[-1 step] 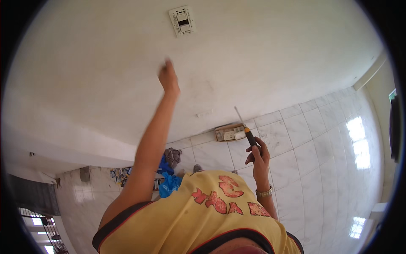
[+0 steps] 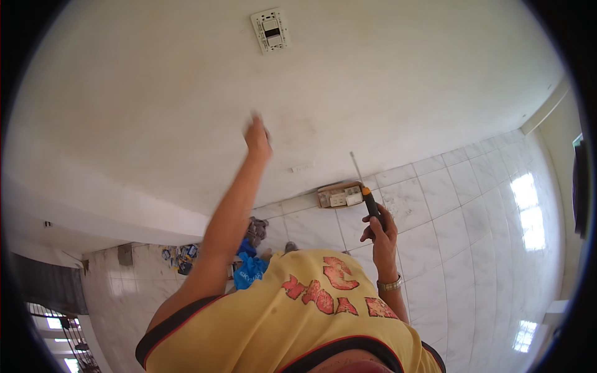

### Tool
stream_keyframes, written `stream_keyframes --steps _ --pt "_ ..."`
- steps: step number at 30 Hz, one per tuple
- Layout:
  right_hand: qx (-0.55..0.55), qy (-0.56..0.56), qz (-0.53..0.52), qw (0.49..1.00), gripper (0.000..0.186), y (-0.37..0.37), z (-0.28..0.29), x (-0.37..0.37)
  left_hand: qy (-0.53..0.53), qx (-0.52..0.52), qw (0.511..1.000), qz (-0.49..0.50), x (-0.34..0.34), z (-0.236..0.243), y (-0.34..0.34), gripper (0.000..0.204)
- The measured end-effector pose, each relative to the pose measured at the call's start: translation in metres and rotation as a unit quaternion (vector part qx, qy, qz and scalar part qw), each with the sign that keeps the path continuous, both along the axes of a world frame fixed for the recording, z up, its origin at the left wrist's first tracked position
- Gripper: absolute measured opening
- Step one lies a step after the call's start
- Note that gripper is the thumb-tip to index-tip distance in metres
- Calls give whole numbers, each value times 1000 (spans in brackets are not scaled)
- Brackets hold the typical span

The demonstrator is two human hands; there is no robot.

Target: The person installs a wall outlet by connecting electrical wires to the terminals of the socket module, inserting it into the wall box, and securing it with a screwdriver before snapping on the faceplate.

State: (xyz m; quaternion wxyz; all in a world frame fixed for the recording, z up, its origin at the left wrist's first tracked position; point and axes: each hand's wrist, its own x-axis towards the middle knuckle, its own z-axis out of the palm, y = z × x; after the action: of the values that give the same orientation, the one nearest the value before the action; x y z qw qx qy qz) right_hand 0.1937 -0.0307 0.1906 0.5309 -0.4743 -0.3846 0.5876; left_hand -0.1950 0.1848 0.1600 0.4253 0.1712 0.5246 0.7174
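Observation:
My right hand (image 2: 384,231) is wrapped round the black and yellow handle of a screwdriver (image 2: 369,201), whose thin shaft points up toward the wall. My left arm reaches forward, and my left hand (image 2: 257,138) is in front of the white wall, smeared by motion, so I cannot make out its fingers or anything in them. Higher on the wall is a white switch plate (image 2: 271,31) with a dark middle and small holes along its frame. It is apart from both hands.
An open cardboard box (image 2: 339,196) with white electrical fittings stands on the tiled floor (image 2: 429,248) by the wall. A small white outlet plate (image 2: 302,167) sits low on the wall. To the left lie a blue plastic bag (image 2: 250,271), a grey cloth (image 2: 257,230) and scattered small items (image 2: 180,257).
My left hand has come down and slightly right, farther from the switch plate. My right hand still holds the screwdriver, almost unmoved.

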Motion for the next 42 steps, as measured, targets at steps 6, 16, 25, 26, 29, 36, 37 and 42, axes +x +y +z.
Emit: stream_keyframes --steps 6,16,25,26,29,36,37,42 --pt "-27 -68 92 993 42 -3 -20 3 -410 -216 886 -33 117 -113 -140 13" --pt "67 -129 199 969 40 12 20 -37 -326 73 939 -83 135 34 -143 24" --pt "116 -224 199 947 40 -1 -4 -21 -261 22 964 -56 126 25 -158 24" --pt "112 -219 198 949 40 -4 -4 -19 -257 17 965 -56 127 22 -160 24" --pt "111 -232 194 947 39 -8 -6 -17 -227 8 971 -74 128 18 -159 24" --pt "71 -114 154 979 38 -11 3 -8 -163 27 972 -170 134 41 -151 23" --pt "-90 4 185 978 37 -15 14 -3 -170 38 963 -208 136 48 -152 23" --pt "195 -194 18 961 33 14 33 -33 -229 69 949 -205 130 79 -106 20"
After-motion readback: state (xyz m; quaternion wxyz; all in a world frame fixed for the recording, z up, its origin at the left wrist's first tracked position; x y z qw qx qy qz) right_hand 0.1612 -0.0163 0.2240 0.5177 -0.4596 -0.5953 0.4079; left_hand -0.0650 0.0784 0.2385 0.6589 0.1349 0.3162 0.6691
